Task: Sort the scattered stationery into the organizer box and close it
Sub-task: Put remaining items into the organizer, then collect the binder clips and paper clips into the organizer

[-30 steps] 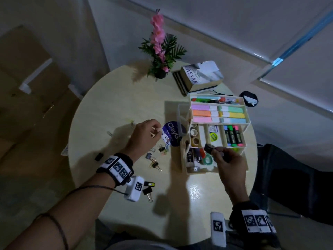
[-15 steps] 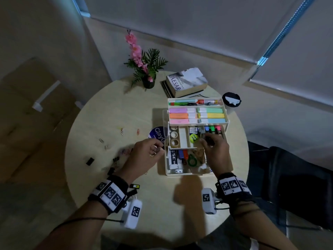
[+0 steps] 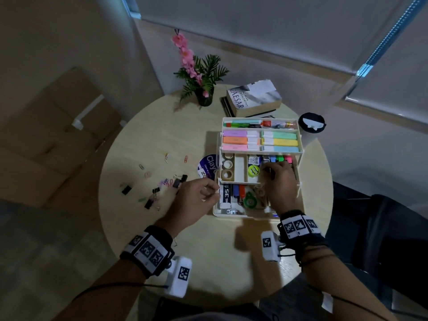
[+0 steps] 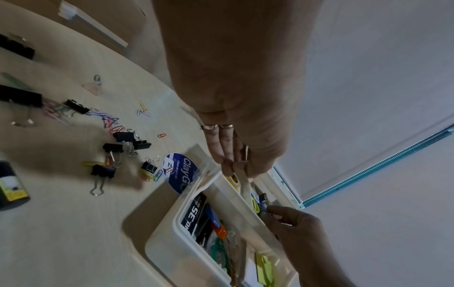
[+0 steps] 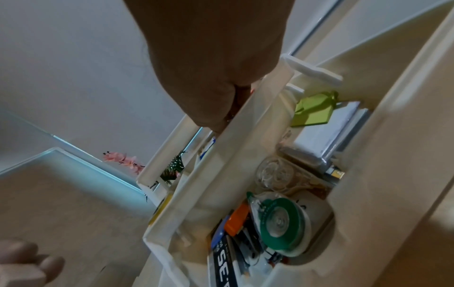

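Observation:
The white tiered organizer box [image 3: 216, 209] stands open on the round table, its trays holding highlighters, markers and tape. My left hand [image 3: 210, 191] hovers at the box's left rim [image 4: 172, 223], fingers and thumb pinched on a small thin thing that looks like a paper clip. My right hand [image 3: 269, 172] reaches down into the middle tray, fingertips [image 4: 270, 210] closed on a small dark binder clip among the markers. Black binder clips [image 3: 179, 180] and coloured paper clips [image 3: 166, 183] lie scattered on the table left of the box. In the right wrist view the tray wall [image 5: 221, 174] hides my fingertips.
A round blue sticker [image 3: 207, 166] lies against the box's left side. A potted pink flower [image 3: 203, 98], a stack of books [image 3: 253, 98] and a black round lid [image 3: 311, 122] sit along the far edge. Cardboard boxes [image 3: 58, 126] stand on the floor to the left.
My right hand moved from the box's front up into the middle tray with the dark clip. My left hand left the scattered clips and came to the box's left rim.

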`<state>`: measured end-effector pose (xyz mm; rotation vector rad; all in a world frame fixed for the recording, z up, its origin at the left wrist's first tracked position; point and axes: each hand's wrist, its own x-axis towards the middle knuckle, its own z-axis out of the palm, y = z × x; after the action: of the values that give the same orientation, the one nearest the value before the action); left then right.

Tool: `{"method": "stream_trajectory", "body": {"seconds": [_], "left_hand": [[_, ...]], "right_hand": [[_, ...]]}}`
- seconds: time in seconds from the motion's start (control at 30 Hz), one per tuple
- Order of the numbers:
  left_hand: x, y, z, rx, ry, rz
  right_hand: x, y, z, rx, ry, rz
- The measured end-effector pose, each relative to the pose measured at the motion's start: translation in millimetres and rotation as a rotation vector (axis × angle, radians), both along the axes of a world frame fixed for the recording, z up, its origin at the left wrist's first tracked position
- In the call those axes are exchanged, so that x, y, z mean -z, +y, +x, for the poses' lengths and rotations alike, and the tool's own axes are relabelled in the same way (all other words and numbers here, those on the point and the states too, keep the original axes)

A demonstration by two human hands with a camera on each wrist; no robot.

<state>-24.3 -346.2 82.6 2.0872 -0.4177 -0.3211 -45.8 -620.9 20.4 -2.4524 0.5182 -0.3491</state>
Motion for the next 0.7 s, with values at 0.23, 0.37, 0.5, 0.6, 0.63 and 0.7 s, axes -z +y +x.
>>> {"method": "stream_trajectory", "body": {"seconds": [0.23, 0.37, 0.5, 0.6, 0.63, 0.7], "left_hand": [[-0.1, -33.3, -1.4, -0.038, 0.08, -0.057], [0.3, -66.5, 1.4, -0.054, 0.171, -0.139], [2.1, -97.1, 1.0, -0.02, 0.211, -0.168], [6.2, -112.5, 2.4, -0.028, 0.216, -0.18], [7.4, -115.5, 3.0, -0.01, 0.209, -0.163], [8.0, -117.9, 4.4, 0.063, 0.12, -0.044]], "right_hand": [[-3.3, -4.3, -21.7, -0.021, -0.084, 0.125], [-23.8, 4.8, -52.3, -0.229, -0.129, 0.316], [-34.2, 6.5, -59.4, -0.353, -0.157, 0.413], [-27.3, -5.1, -54.0, -0.28, -0.149, 0.4], [-25.3, -9.0, -52.0, -0.254, -0.151, 0.364], [-21.2, -15.6, -44.8, -0.201, -0.136, 0.262]]}}
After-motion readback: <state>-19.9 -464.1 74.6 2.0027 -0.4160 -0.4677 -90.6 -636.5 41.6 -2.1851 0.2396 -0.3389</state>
